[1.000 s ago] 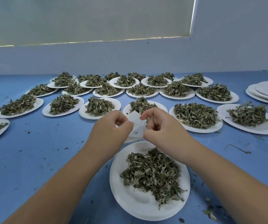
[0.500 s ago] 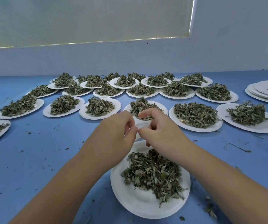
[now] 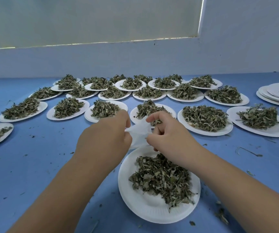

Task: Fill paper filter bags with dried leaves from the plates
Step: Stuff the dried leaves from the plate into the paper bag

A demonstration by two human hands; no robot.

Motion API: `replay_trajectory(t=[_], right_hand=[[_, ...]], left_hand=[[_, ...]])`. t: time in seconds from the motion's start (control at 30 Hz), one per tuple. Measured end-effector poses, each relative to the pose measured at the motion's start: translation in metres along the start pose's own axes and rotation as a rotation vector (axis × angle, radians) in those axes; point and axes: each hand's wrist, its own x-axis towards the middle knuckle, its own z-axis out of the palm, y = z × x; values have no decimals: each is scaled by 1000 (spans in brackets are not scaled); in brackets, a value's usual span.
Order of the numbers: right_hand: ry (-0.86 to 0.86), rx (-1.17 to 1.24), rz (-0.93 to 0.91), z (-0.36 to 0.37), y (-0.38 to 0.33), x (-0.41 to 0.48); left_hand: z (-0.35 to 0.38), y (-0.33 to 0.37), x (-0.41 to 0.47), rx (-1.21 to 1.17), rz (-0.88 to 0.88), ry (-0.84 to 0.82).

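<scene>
A thin white paper filter bag (image 3: 139, 133) hangs between my two hands, above the far rim of the nearest paper plate (image 3: 140, 202). My left hand (image 3: 103, 138) pinches the bag's left edge. My right hand (image 3: 167, 133) pinches its right side with curled fingers, and the bag is spread between them. A heap of dried green leaves (image 3: 160, 179) lies on that near plate, under my right wrist. Most of the bag is hidden by my fingers.
Several more white plates heaped with dried leaves (image 3: 204, 117) stand in rows across the blue table (image 3: 34, 165) up to the wall. A stack of bare plates (image 3: 278, 95) sits at the far right. Leaf crumbs are scattered on the table.
My hands dropped closer to the near plate, then drew slightly apart, so the bag now shows spread between them.
</scene>
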Motion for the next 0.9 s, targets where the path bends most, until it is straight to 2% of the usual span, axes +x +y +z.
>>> replay_trajectory(t=[0.13,0.3,0.47,0.6,0.77,0.9], right_hand=[[-4,6,20,0,-3,-1],[-34,54,60,-8,-3,-2],[-53,64,64,-14,-10,-5],[0,-198,-32,-17,-14,-17],[-236,-547,-270,-9,-25,-46],[-271,-731,-352,0,-32,-57]], left_hand=[[-2,3,-3,-106,57,197],[-3,-6,1,-415,180,44],[-3,-8,3,-624,121,54],[-6,-16,8,-609,21,142],[-7,-22,9,-539,12,156],[-4,-20,8,-515,25,140]])
